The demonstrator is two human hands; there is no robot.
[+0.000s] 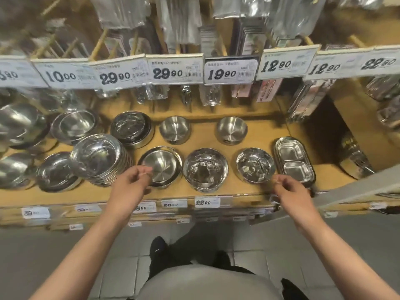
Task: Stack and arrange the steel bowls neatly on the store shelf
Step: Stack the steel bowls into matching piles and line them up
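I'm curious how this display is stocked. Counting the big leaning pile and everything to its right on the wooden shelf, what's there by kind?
Piles of bowls: 2
Small deep bowls at the back: 2
Round bowls in the front row: 3
Two-part trays: 1
Total: 8

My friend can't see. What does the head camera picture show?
Two bare hands, left hand and right hand, reach toward shiny steel bowls on a wooden store shelf, holding nothing. Price tags hang above.
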